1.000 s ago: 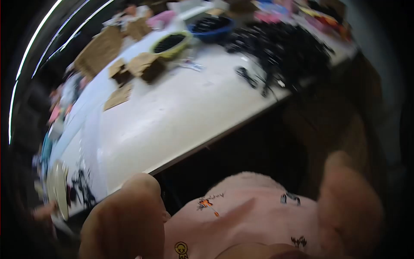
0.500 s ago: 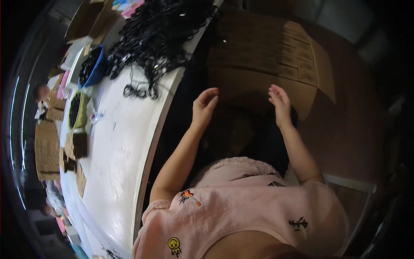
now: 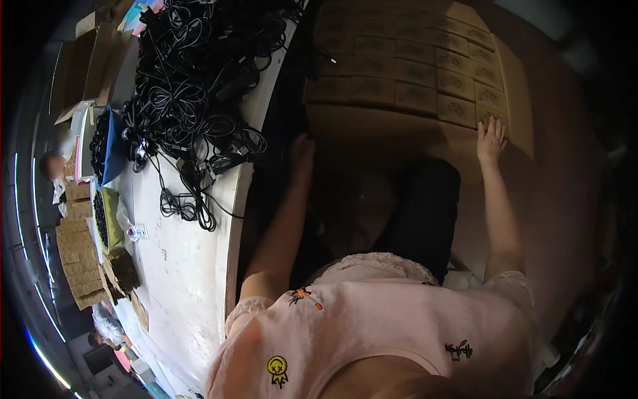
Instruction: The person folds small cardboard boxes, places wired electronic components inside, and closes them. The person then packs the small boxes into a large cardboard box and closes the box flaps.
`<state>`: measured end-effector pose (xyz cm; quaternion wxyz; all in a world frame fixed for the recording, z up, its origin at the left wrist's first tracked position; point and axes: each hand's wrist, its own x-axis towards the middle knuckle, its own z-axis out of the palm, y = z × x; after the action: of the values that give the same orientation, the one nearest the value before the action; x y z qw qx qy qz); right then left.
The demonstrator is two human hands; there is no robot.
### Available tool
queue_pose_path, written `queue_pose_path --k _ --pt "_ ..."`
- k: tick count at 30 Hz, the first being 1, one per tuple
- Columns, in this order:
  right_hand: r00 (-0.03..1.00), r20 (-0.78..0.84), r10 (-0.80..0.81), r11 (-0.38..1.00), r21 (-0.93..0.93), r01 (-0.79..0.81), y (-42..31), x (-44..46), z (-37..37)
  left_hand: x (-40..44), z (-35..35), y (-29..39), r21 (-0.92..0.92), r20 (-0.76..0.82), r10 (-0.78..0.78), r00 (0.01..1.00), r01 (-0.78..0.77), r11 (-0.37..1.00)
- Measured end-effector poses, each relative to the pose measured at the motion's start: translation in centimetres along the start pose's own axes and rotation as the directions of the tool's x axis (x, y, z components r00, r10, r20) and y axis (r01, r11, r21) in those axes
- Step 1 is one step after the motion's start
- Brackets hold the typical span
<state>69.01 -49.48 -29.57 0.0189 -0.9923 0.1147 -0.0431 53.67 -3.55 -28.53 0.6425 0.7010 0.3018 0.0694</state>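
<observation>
A large open cardboard carton (image 3: 382,130) sits in front of my knees, filled with rows of small brown boxes (image 3: 416,97). At its near right corner my right hand (image 3: 492,139) rests with fingers spread, the fingertips on the corner small box and the carton's edge. My left hand (image 3: 303,151) is by the carton's near left side, in shadow. Its fingers are too dark and blurred to make out, and whether it touches the cardboard I cannot tell.
Left of me runs a white table (image 3: 193,266) with a big heap of black cables (image 3: 193,100). Beyond it stand a blue basin (image 3: 114,146) and a yellow-green basin (image 3: 109,216) of black parts, and stacked cardboard (image 3: 78,259). A person (image 3: 56,166) is at the far left.
My hands have moved apart from above my lap: the right went out to the carton's near right corner, the left toward its left side. The view has shifted, showing more of the small boxes.
</observation>
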Motion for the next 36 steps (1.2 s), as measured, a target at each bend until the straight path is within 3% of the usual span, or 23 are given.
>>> queue_pose_path --k 1,3,6,7,8,10,12,15,16,20,21,23,25,28,31,34,36 --pt "0.994 0.105 0.021 1.0 0.0 -0.021 -0.2 0.5 -0.1 0.3 0.3 0.0 -0.015 -0.013 -0.011 1.0 0.011 1.0" --pt "0.951 0.302 0.072 0.997 -0.01 -0.072 -0.5 1.6 -1.0 3.9 -0.3 -3.5 0.166 -0.124 0.066 0.99 -0.045 0.985" --pt "0.966 0.226 0.125 0.991 0.021 -0.133 0.9 3.6 2.6 11.9 0.8 -9.1 0.415 -0.176 0.222 0.959 -0.132 0.9" --pt "0.96 0.248 0.129 0.991 -0.001 -0.133 0.7 3.4 1.7 10.2 2.5 -3.8 0.489 -0.163 0.228 0.96 -0.122 0.864" --pt "0.98 0.165 0.114 0.993 0.023 -0.119 0.5 3.0 1.1 8.1 3.5 1.8 0.558 -0.145 0.235 0.961 -0.117 0.821" --pt "0.973 0.152 0.176 0.979 0.076 -0.189 -0.2 2.8 0.6 12.9 4.1 -0.5 0.702 -0.116 0.447 0.887 -0.245 0.668" --pt "0.985 0.028 0.168 0.98 0.099 -0.17 -0.5 2.2 0.4 12.4 7.0 4.2 0.823 -0.075 0.383 0.921 -0.16 0.545" --pt "0.985 -0.085 0.147 0.984 0.111 -0.138 -0.6 2.4 1.6 16.0 10.4 6.1 0.898 -0.067 0.464 0.883 -0.15 0.414" --pt "0.984 -0.102 0.143 0.985 0.117 -0.131 -0.7 2.3 2.1 15.3 11.9 9.8 0.914 -0.091 0.313 0.945 -0.045 0.403" --pt "0.983 -0.128 0.132 0.987 0.105 -0.119 -0.3 2.7 3.3 24.9 13.0 8.0 0.788 -0.205 0.192 0.96 0.045 0.614" --pt "0.983 -0.126 0.136 0.986 0.11 -0.122 -0.3 2.8 3.2 26.1 13.7 7.8 0.786 -0.212 0.134 0.968 0.087 0.612" --pt "0.984 -0.112 0.14 0.984 0.126 -0.126 -0.7 3.1 3.0 25.8 14.6 8.9 0.789 -0.23 0.03 0.973 0.168 0.591" --pt "0.985 -0.086 0.147 0.982 0.136 -0.134 -0.5 3.1 2.9 25.0 14.9 8.5 0.839 -0.223 0.068 0.972 0.156 0.521" --pt "0.988 -0.007 0.156 0.977 0.145 -0.153 -0.6 3.5 2.3 24.4 16.0 9.7 0.902 -0.261 -0.011 0.965 0.248 0.354" --pt "0.983 0.117 0.144 0.982 0.104 -0.156 -0.3 3.6 1.5 25.1 15.7 10.1 0.879 -0.259 -0.136 0.956 0.292 0.377" --pt "0.972 0.192 0.135 0.986 0.071 -0.151 -0.4 4.2 0.8 25.5 16.0 10.3 0.89 -0.26 -0.127 0.957 0.288 0.352" --pt "0.959 0.267 0.096 0.982 0.131 -0.135 0.4 5.1 -0.2 25.3 16.2 11.0 0.871 -0.284 -0.219 0.933 0.347 0.347"
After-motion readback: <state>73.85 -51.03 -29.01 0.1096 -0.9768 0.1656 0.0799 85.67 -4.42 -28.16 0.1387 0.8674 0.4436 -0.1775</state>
